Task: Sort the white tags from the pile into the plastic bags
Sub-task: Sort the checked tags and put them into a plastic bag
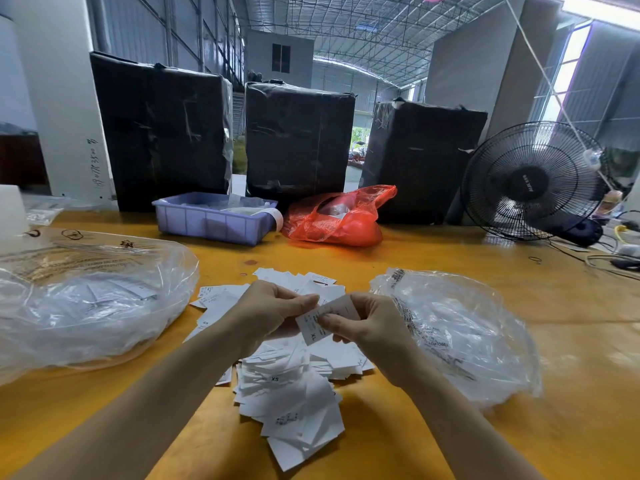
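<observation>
Hall: steel-roofed warehouse space is showing beyond the bench, daylight coming in at 12 and 2 o'clock.
Table: yellow-orange top is filling the lower view and carrying every item listed below.
Wrapped cartons: three black-wrapped blocks are standing upright in a row at 11 to 1 o'clock, along the far edge.
Left plastic bag: clear, printed, lying at 9 o'clock, just beside the pile; white tags are showing through the film.
Right plastic bag: clear, crumpled, lying at 3 o'clock, touching the right forearm's side of the pile.
Fan: black desk fan is standing at 2 o'clock, facing the bench.
Pile of tags: loose white tags are lying at centre, spreading toward 6 o'clock; one is reading XS.
Red bag: translucent, slumping at 12 o'clock, just beside the tray.
Tray: lilac plastic bin is sitting at 11 o'clock, papers inside.
Left hand: hovering over the pile, fingers curling, fingertips pinching the held tag's left end.
Right hand: thumb and forefinger are pinching the same tag from the right.
Held tag: white, marked XL, tilting between both hands above the pile.
</observation>
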Action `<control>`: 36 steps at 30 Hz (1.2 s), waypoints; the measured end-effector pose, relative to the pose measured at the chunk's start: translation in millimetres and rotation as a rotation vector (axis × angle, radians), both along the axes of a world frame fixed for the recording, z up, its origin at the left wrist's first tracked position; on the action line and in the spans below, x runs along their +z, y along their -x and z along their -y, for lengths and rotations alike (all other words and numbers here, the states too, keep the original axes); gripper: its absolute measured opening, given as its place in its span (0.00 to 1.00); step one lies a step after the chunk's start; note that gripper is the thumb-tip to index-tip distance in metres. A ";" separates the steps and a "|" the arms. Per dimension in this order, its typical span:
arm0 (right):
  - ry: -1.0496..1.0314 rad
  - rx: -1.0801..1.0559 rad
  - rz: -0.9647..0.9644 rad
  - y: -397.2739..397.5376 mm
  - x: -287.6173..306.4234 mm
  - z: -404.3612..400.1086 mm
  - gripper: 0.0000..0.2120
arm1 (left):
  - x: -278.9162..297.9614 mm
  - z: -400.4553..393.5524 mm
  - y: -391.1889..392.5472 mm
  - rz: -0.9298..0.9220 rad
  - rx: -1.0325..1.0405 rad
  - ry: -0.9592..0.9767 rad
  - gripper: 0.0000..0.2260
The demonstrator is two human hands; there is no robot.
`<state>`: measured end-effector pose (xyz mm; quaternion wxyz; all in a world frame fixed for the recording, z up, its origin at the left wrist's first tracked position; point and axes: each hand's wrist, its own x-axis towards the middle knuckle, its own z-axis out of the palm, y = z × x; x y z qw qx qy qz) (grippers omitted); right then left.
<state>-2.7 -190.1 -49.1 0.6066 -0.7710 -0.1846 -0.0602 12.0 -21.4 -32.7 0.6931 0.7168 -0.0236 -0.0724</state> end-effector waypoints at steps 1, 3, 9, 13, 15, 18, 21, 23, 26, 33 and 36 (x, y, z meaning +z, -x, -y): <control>0.000 0.006 -0.002 0.3 0.2 0.1 0.04 | -0.6 1.0 0.4 0.007 0.004 0.000 0.10; -0.010 0.010 -0.013 0.6 0.6 0.4 0.06 | -1.7 3.4 0.4 0.028 0.024 0.014 0.09; -0.003 -0.070 -0.035 -0.4 -0.5 -3.3 0.09 | -6.3 13.4 1.4 0.168 0.146 -0.016 0.09; 0.197 0.033 -0.043 3.4 1.3 -7.8 0.15 | -11.8 19.6 4.9 0.199 0.240 0.017 0.09; 0.250 0.094 -0.078 6.4 2.3 -10.6 0.15 | -12.7 22.1 6.9 0.175 0.269 0.089 0.08; 0.159 0.024 -0.076 5.6 0.7 -12.3 0.25 | -11.6 25.7 9.5 0.124 0.314 0.238 0.07; 0.039 -0.071 0.009 4.1 0.5 -9.1 0.24 | -10.4 26.7 10.9 0.094 0.341 0.297 0.07; 0.011 -0.046 0.054 4.6 0.8 -8.1 0.20 | -9.9 27.0 11.5 0.062 0.350 0.324 0.08; 0.005 -0.008 0.074 6.0 1.2 -10.1 0.18 | -8.4 26.7 12.0 -0.007 0.336 0.341 0.11; -0.221 -0.186 -0.025 -4.7 4.6 5.2 0.05 | -2.2 14.4 6.4 -0.070 0.022 0.088 0.16; -0.273 -0.228 -0.065 -5.6 5.2 7.5 0.04 | 0.7 5.3 6.4 -0.071 -0.088 -0.061 0.13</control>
